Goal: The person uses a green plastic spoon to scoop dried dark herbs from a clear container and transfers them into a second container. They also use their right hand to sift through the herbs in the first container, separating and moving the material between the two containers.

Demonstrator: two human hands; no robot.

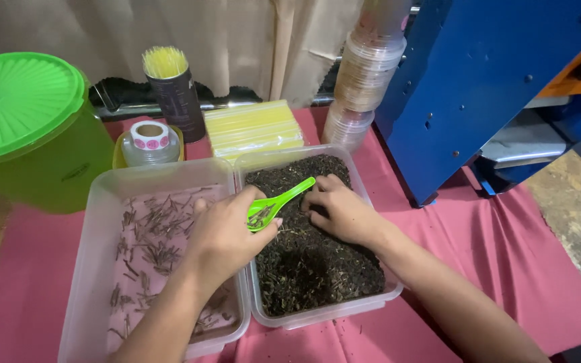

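Two clear plastic tubs stand side by side on a red cloth. The right tub (371,306) is full of dark dried leaves (317,269). The left tub (95,202) holds scattered thin brown stems (149,235). My left hand (223,235) reaches over the wall between the tubs and grips a green plastic scoop (280,200) by its bowl end; a few bits lie in the bowl. My right hand (341,212) rests on the leaves, fingers curled down beside the scoop's handle; whether they pinch anything is hidden.
A green lidded bucket (28,128) stands at the left. Behind the tubs are a small white-capped jar (148,142), a dark canister of yellow sticks (173,91), a pack of yellow straws (253,128) and stacked clear lids (364,74). A blue machine (479,87) stands at the right.
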